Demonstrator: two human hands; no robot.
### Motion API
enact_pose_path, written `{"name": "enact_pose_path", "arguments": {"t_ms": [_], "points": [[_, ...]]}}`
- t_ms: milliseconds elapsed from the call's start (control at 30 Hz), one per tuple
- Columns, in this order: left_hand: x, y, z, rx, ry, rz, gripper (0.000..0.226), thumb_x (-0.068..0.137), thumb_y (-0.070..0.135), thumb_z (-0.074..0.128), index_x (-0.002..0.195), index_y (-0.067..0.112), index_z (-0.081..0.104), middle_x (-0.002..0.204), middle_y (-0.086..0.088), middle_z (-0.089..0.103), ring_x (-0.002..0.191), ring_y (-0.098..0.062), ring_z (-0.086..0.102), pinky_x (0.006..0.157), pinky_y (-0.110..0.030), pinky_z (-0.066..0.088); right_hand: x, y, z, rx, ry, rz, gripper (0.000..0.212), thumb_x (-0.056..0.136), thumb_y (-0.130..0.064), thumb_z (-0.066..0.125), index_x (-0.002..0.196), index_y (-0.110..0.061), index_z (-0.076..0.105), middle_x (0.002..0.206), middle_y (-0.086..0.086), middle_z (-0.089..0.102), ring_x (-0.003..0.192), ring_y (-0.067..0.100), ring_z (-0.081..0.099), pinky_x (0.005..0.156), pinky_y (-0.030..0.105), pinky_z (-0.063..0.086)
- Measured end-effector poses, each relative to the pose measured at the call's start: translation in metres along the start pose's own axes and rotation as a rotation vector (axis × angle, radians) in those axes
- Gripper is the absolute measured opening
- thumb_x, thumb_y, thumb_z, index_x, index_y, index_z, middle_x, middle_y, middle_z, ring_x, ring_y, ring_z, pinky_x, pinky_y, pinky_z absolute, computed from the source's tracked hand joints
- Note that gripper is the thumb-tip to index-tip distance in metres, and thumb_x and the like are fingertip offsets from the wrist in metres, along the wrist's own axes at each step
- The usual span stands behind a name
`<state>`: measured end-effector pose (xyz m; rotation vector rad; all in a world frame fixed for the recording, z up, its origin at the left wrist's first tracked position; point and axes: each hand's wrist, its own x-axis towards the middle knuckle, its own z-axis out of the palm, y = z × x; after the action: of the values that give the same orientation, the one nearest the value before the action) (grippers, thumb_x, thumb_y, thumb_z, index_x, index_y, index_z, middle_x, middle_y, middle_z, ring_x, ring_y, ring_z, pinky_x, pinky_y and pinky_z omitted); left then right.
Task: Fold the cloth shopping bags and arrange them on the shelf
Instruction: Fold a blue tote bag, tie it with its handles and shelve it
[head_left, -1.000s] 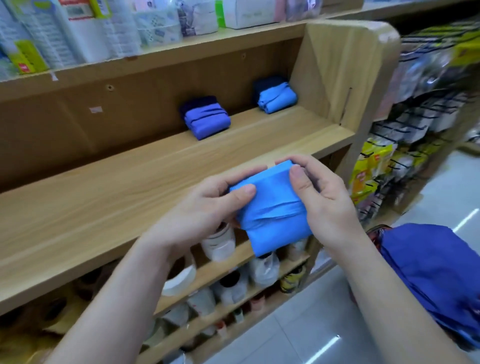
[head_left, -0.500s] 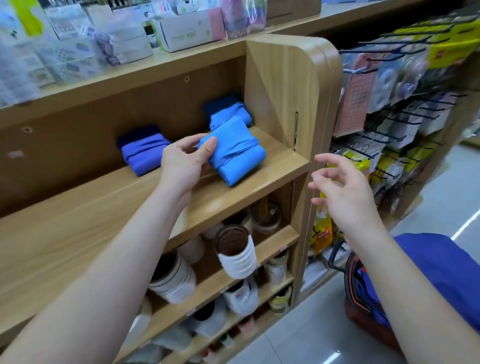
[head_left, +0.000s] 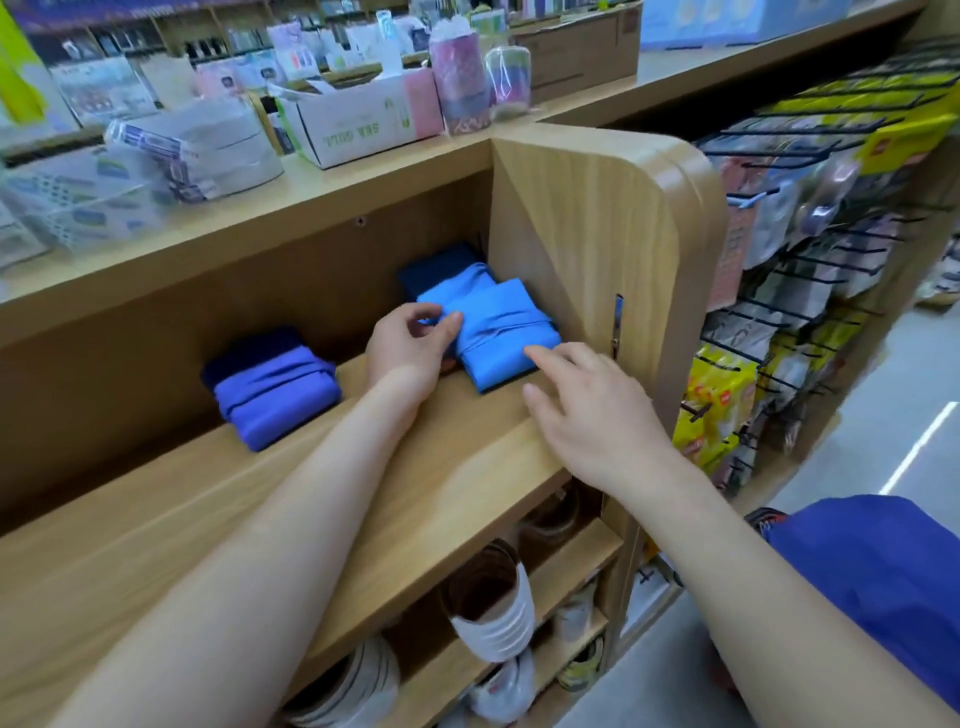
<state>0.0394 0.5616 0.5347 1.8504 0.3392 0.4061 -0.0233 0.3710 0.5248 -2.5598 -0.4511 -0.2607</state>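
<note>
You face a wooden shelf in a shop aisle. Your left hand pinches the front bag by its edge. Your right hand, fingers spread, touches its near corner — the bag lies between them. Light-blue bags number two — the back bag lies just beyond your fingers. One violet bag lies left of your left hand.

We are seeing a light-blue folded cloth bag lying on the wooden shelf board beside its right side panel, another light-blue folded bag touching behind it, a violet-blue folded bag well leftward
</note>
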Motion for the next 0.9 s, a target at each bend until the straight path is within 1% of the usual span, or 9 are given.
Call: {"name": "enact_pose_path", "arguments": {"t_ms": [200, 333, 400, 467, 533, 600, 700, 800, 900], "points": [[0.0, 0.002, -0.005, -0.027, -0.036, 0.015, 0.014, 0.085, 0.027, 0.076, 0.088, 0.025, 0.063, 0.088, -0.004, 0.066, 0.069, -0.009, 0.067, 0.058, -0.022, 0.056, 0.01, 0.006, 0.002, -0.016, -0.072, 0.06, 0.058, 0.101, -0.047, 0.036, 0.153, -0.025, 0.024, 0.146, 0.001, 0.037, 0.135, 0.024, 0.035, 0.105, 0.046, 0.034], [-0.01, 0.01, -0.013, 0.161, -0.044, 0.053, 0.03, 0.086, 0.038, 0.072, 0.109, 0.022, 0.06, 0.097, -0.004, 0.062, 0.089, -0.023, 0.068, 0.081, -0.044, 0.059, -0.001, 0.013, -0.011, 0.17, 0.023, 0.021, 0.053, 0.1, -0.032, 0.048, 0.151, -0.023, 0.035, 0.146, -0.003, 0.043, 0.134, 0.016, 0.04, 0.108, 0.037, 0.037], [-0.021, 0.018, -0.021, 0.277, -0.013, 0.138, 0.035, 0.087, 0.041, 0.069, 0.116, 0.023, 0.06, 0.103, -0.005, 0.061, 0.098, -0.023, 0.063, 0.086, -0.048, 0.055, -0.016, 0.022, -0.02, 0.271, 0.113, -0.006, 0.047, 0.098, -0.027, 0.053, 0.144, -0.026, 0.046, 0.131, -0.007, 0.056, 0.119, 0.007, 0.052, 0.098, 0.032, 0.046], [-0.038, 0.032, -0.027, 0.294, -0.005, 0.244, 0.025, 0.089, 0.036, 0.067, 0.11, 0.023, 0.064, 0.098, -0.003, 0.064, 0.093, -0.021, 0.063, 0.083, -0.048, 0.055, -0.035, 0.037, -0.031, 0.376, 0.191, 0.031, 0.04, 0.095, -0.026, 0.056, 0.134, -0.033, 0.055, 0.108, -0.014, 0.065, 0.099, 0.0, 0.061, 0.086, 0.027, 0.053], [-0.061, 0.046, -0.026, 0.256, -0.024, 0.323, 0.011, 0.091, 0.03, 0.066, 0.098, 0.023, 0.069, 0.088, 0.003, 0.067, 0.085, -0.018, 0.065, 0.078, -0.046, 0.057, -0.055, 0.055, -0.043, 0.41, 0.23, 0.095, 0.033, 0.093, -0.03, 0.057, 0.123, -0.042, 0.061, 0.093, -0.016, 0.07, 0.086, 0.003, 0.067, 0.079, 0.033, 0.058], [-0.09, 0.056, -0.018, 0.229, -0.107, 0.39, 0.006, 0.092, 0.024, 0.066, 0.092, 0.021, 0.071, 0.081, 0.007, 0.068, 0.078, -0.014, 0.066, 0.075, -0.042, 0.057, -0.074, 0.073, -0.053, 0.403, 0.224, 0.143, 0.028, 0.092, -0.03, 0.057, 0.113, -0.047, 0.064, 0.087, -0.014, 0.071, 0.077, 0.019, 0.07, 0.071, 0.046, 0.058], [-0.135, 0.057, 0.005, 0.211, -0.328, 0.531, 0.01, 0.09, 0.012, 0.066, 0.093, 0.019, 0.073, 0.08, 0.012, 0.069, 0.076, -0.007, 0.063, 0.074, -0.026, 0.054, -0.103, 0.099, -0.069, 0.315, 0.179, 0.217, 0.028, 0.091, -0.033, 0.055, 0.105, -0.056, 0.063, 0.084, -0.014, 0.071, 0.074, 0.03, 0.069, 0.069, 0.048, 0.057], [-0.166, 0.044, 0.04, 0.309, -0.479, 0.695, 0.017, 0.086, 0.004, 0.066, 0.093, 0.018, 0.074, 0.084, 0.012, 0.069, 0.078, -0.001, 0.06, 0.074, -0.014, 0.046, -0.13, 0.14, -0.079, 0.176, 0.148, 0.307, 0.024, 0.088, -0.036, 0.054, 0.107, -0.044, 0.067, 0.079, -0.01, 0.072, 0.074, 0.028, 0.069, 0.075, 0.046, 0.058], [-0.188, 0.02, 0.091, 0.388, -0.685, 0.691, 0.024, 0.081, -0.001, 0.062, 0.09, 0.016, 0.075, 0.086, 0.006, 0.07, 0.077, -0.001, 0.057, 0.075, -0.012, 0.043, -0.164, 0.193, -0.09, 0.006, 0.098, 0.405, 0.025, 0.088, -0.024, 0.059, 0.108, -0.026, 0.073, 0.081, -0.004, 0.072, 0.075, 0.026, 0.066, 0.078, 0.044, 0.055]]}}
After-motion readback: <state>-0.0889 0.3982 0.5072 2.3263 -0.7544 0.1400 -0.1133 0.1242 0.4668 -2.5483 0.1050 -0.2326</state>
